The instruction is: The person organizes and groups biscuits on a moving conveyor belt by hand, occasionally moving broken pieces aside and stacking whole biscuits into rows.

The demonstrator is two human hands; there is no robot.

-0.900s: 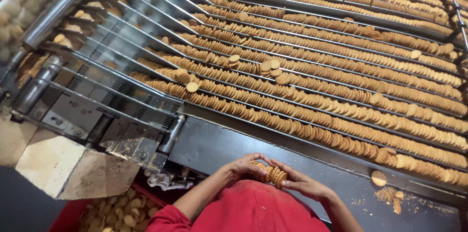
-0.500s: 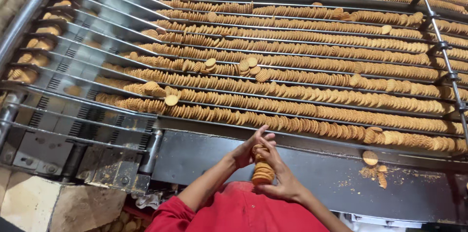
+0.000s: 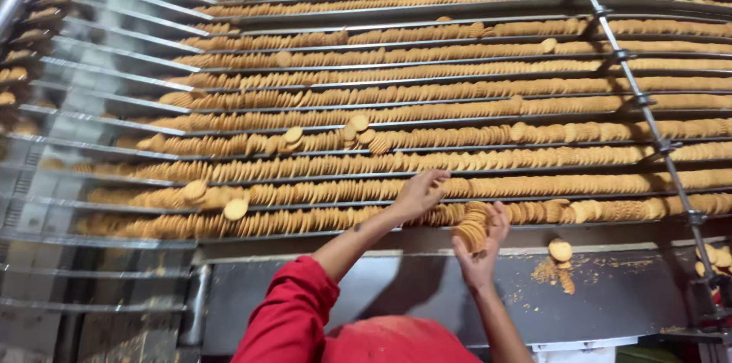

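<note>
The right hand [image 3: 479, 252] has its fingers clamped on a short stack of round biscuits [image 3: 471, 227] (just off the steel ledge [image 3: 610, 294]). The left hand [image 3: 418, 194], fingers loosely together, touches the nearest biscuit lane [image 3: 305, 220]; the stack is not yet set in, and toppled biscuits [image 3: 358, 130] lie farther up.

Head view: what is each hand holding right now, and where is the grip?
The right hand cradles a short stack of round biscuits, fingers wrapped around its sides. The left hand holds nothing; it reaches over the nearest biscuit rows.

Biscuit rows [image 3: 457, 115] run off the right edge, far ones blurred.
</note>
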